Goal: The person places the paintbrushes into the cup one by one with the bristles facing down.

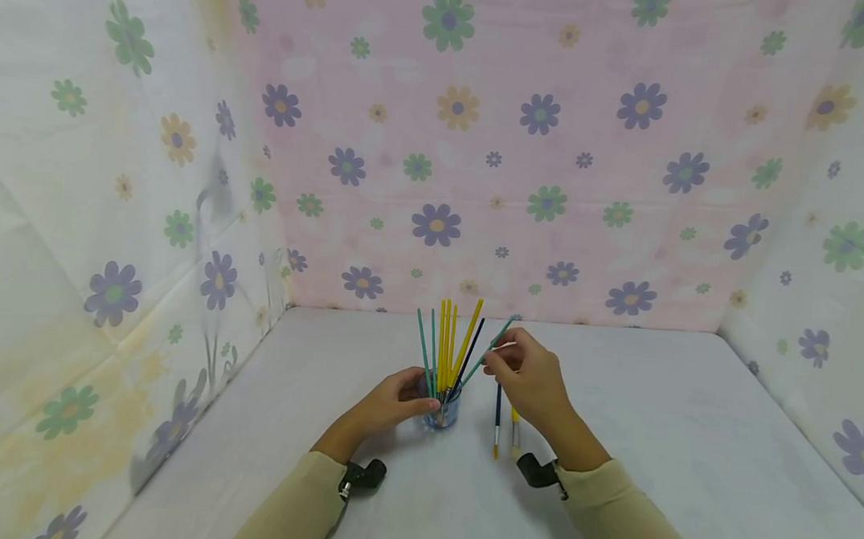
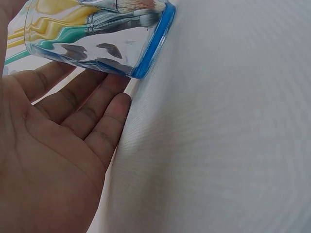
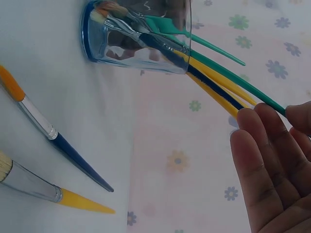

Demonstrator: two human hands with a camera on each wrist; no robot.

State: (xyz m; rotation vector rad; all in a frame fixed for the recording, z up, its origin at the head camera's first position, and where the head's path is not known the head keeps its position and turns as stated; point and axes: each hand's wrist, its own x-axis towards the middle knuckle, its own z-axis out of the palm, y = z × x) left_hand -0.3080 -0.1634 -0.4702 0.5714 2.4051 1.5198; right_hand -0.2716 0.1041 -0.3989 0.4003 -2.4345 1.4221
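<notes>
A clear glass (image 1: 449,416) with a blue base (image 2: 156,46) stands upright on the table, filled with several paintbrushes, bristles down. Their handles are yellow (image 1: 446,342), green (image 1: 423,341) and dark blue (image 1: 474,344). My left hand (image 1: 390,400) holds the glass from the left, thumb across the front and fingers behind. With thumb and fingertips, my right hand (image 1: 532,378) pinches the upper handle of a green paintbrush (image 3: 228,76) that leans out to the right. The lower end of that brush is inside the glass, partly hidden among the others.
Two paintbrushes lie on the white table (image 1: 649,440) right of the glass, below my right hand: one dark blue (image 3: 80,159) with orange bristles, one yellow (image 3: 87,201) with pale bristles. Flower-patterned cloth walls (image 1: 494,184) surround the table at the back and sides.
</notes>
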